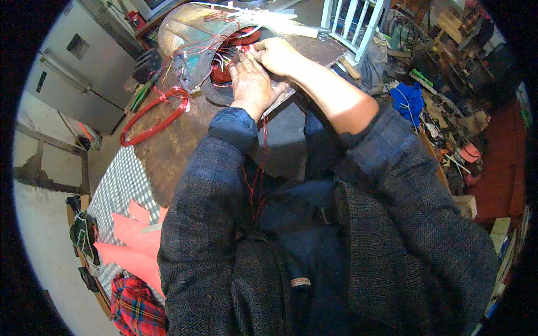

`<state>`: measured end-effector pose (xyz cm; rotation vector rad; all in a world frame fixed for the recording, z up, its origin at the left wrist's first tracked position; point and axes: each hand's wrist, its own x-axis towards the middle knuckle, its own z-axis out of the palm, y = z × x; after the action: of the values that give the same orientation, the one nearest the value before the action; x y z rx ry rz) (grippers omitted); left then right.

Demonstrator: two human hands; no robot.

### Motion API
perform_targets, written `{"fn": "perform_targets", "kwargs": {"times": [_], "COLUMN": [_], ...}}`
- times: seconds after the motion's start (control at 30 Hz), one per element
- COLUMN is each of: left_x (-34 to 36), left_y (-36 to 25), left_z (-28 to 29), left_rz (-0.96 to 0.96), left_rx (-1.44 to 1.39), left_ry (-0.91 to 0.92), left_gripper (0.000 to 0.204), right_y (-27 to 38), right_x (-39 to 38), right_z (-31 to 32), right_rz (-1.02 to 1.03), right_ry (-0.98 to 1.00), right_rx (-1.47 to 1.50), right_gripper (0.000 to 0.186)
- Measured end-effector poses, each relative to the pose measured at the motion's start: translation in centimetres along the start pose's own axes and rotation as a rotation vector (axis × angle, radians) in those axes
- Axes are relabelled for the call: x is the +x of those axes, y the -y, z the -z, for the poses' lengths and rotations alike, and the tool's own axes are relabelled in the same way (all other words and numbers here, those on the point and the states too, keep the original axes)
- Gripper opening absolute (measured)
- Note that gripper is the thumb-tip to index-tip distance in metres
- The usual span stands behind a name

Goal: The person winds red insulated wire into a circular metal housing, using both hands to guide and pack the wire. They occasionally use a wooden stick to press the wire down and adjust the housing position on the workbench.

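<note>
A motor stator [188, 35] with a worn greenish housing lies on its side on the brown table, its round opening facing me. Bundles of red enamelled wire [221, 74] line the inside of the opening. My left hand [252, 84] reaches over the near rim with its fingers drawn together on the red wire. Just right of it, my right hand [276, 56] pinches at the same spot. The fingertips of both meet at a small red and white bit, and what exactly lies between them is partly hidden. Thin red strands hang below my hands toward my lap.
A long loop of red wire coil [154, 126] lies on the table left of the stator. Pink sheets [134, 241] rest on a checked cloth [120, 187] at the near left. A pale blue slatted frame [353, 25] stands at the far right, beside piled clutter and a blue cloth [407, 103].
</note>
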<state>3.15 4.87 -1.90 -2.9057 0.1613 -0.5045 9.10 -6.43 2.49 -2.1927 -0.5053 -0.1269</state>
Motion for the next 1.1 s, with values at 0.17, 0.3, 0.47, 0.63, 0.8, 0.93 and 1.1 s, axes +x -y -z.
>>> {"fn": "perform_targets", "kwargs": {"times": [0.17,0.3,0.47,0.63,0.8,0.93,1.1], "left_x": [0.0,0.0,0.0,0.1,-1.0,-2.1,-1.7], "left_y": [-0.1,-0.1,-0.1,1.1,2.4,2.6,2.9], "left_z": [-0.1,-0.4,-0.5,-0.3,1.2,1.8,2.1], "left_rz": [0.004,-0.008,-0.008,-0.079,-0.169,-0.086,-0.145], "left_rx": [-0.026,-0.061,-0.06,-0.157,0.077,0.359,0.479], "left_ry": [-0.114,-0.179,-0.14,-0.145,-0.149,-0.047,-0.053], "left_gripper": [0.139,0.141,0.135,0.133,0.109,0.092,0.089], "right_y": [-0.6,0.5,1.6,-0.2,-1.2,-0.6,2.4], "right_x": [-4.4,-3.4,1.6,4.1,4.9,4.0,2.2], "right_z": [4.3,6.7,4.9,3.1,2.9,3.6,3.3], "right_rz": [0.197,0.617,0.989,0.942,0.777,0.696,0.287], "right_ry": [-0.325,-0.401,-0.436,-0.111,-0.276,-0.177,-0.301], "right_rx": [-0.218,-0.189,-0.085,0.402,0.047,-0.163,-0.556], "right_gripper": [0.035,0.031,0.032,0.027,0.032,0.038,0.044]}}
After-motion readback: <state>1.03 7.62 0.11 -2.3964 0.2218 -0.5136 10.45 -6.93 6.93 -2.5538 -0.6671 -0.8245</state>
